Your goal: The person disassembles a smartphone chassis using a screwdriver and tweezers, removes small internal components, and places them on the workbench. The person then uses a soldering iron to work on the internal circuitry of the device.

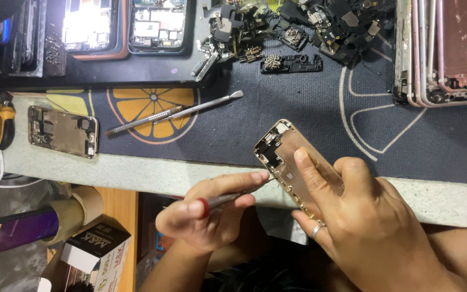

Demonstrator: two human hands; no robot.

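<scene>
At table edge: gold metal phone housing (290, 157), emptied and open side up, tilted, propped over the table (152, 173) rim. Right hand (368, 227), fingers clasped around housing. Left hand (212, 211), fingers pinched on thin red-collared screwdriver (233, 197), tip at housing's inner edge. Step judged: fastener work inside housing; needs steady tip, firm hold. Nearby: two metal spudgers (174, 113) on dark mat.

Head camera, looking down (close), workbench edge (136, 173)
</scene>
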